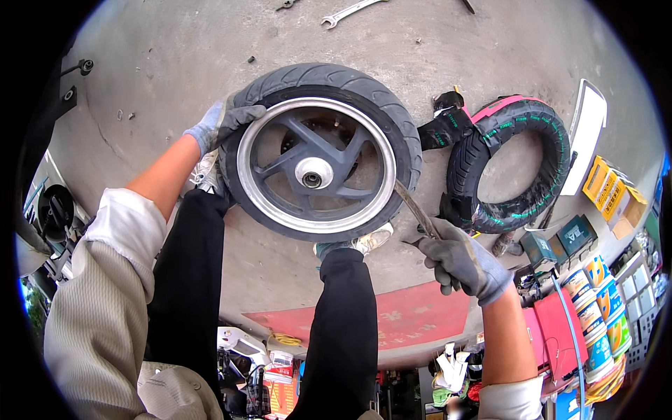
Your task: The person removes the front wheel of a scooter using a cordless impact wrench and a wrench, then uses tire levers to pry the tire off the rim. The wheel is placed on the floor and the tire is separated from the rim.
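A scooter wheel (pixel 313 173), with a grey spoked rim and a black tire (pixel 336 77) around it, is in front of me by my feet. At its upper left, my left hand (pixel 227 124), in a grey work glove, grips the tire, fingers over the sidewall to the rim's edge. My right hand (pixel 458 259), gloved alike, is closed around a metal tire lever (pixel 414 208). The lever's far end meets the right side of the rim, where rim and tire join. How deep its tip sits is hidden.
To the right lies another tire (pixel 458 164) with green markings, partly wrapped in black and pink strips. A wrench (pixel 350 12) lies at the far side. A yellow box (pixel 612 192), green boxes (pixel 577 234) and several buckets (pixel 588 315) stand right. A red mat (pixel 420 315) lies nearer me.
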Demonstrator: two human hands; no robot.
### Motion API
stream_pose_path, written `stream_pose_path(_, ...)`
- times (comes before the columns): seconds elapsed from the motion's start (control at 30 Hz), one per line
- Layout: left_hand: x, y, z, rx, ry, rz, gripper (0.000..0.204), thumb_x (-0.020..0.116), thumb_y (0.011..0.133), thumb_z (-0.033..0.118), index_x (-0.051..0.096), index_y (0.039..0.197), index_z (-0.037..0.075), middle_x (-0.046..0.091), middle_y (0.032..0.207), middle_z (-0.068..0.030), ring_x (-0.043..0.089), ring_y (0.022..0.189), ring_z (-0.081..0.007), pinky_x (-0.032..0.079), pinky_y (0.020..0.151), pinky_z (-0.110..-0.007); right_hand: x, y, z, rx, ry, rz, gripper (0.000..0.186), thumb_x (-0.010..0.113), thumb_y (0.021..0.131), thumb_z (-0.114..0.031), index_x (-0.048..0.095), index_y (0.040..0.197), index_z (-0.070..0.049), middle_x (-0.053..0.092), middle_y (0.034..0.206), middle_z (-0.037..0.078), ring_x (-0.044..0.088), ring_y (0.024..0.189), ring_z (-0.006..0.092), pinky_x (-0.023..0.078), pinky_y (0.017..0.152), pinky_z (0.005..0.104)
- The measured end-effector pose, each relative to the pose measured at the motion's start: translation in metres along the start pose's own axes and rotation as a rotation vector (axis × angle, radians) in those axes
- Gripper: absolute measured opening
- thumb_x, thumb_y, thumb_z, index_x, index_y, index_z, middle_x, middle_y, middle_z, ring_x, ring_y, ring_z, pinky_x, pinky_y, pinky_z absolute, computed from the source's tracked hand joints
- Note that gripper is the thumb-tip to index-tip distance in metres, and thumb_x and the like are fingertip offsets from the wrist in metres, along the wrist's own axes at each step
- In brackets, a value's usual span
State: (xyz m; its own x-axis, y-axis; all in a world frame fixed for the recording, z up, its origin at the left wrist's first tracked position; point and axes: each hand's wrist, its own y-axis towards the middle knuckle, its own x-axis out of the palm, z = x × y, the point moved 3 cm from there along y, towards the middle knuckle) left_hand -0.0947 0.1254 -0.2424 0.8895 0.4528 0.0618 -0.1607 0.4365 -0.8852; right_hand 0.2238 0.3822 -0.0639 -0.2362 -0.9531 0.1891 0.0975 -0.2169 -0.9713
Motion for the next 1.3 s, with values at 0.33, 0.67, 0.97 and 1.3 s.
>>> stream_pose_path(0.33, 0.02, -0.038, -0.083, -0.028, -0.211, 0.419, 0.079, 0.077, 0.086, 0.044, 0.045, 0.139, -0.005, 0.062, 0.125, -0.0161, 0.062, 0.112, -0.0213, 0.05, 0.098, -0.034, 0.004, 0.014, 0.095, -0.06, 1.254, -0.047, 0.017, 0.049, 0.098, -0.012, 0.047, 0.081, -0.013, 0.035, 0.056, -0.007, 0.03, 0.04, 0.0059, 0.03, 0.038, 0.0259)
stream_pose_path(0.67, 0.02, -0.053, -0.155, 0.189, -0.66, 0.247, 0.06, 0.067, 0.096, 0.024, 0.042, 0.146, 0.006, 0.059, 0.13, -0.0034, 0.061, 0.111, -0.014, 0.049, 0.098, -0.029, -0.004, 0.009, 0.079, -0.066, 1.202, -0.055, 0.013, 0.047, 0.1, -0.013, 0.049, 0.087, -0.012, 0.042, 0.059, -0.004, 0.033, 0.039, 0.007, 0.033, 0.036, 0.0264)
stream_pose_path(0.97, 0.05, -0.081, -0.212, -0.128, -0.97, -0.04, 0.055, 0.073, 0.091, 0.027, 0.05, 0.139, 0.011, 0.061, 0.13, -0.0025, 0.058, 0.121, -0.0173, 0.043, 0.109, -0.037, -0.005, 0.01, 0.084, -0.072, 1.262, -0.056, 0.015, 0.045, 0.1, -0.014, 0.051, 0.086, -0.013, 0.038, 0.06, -0.005, 0.033, 0.041, 0.0077, 0.031, 0.037, 0.0292)
stream_pose_path(1.3, 0.052, -0.064, -0.233, 0.078, -0.787, 0.151, 0.056, 0.074, 0.09, 0.03, 0.053, 0.136, 0.009, 0.062, 0.125, -0.0021, 0.06, 0.113, -0.0155, 0.049, 0.099, -0.032, 0.038, -0.005, 0.051, 0.067, 1.129, 0.081, 0.027, 0.047, 0.1, -0.02, 0.063, 0.108, 0.0, 0.043, 0.056, -0.004, 0.033, 0.035, 0.01, 0.032, 0.034, 0.0298)
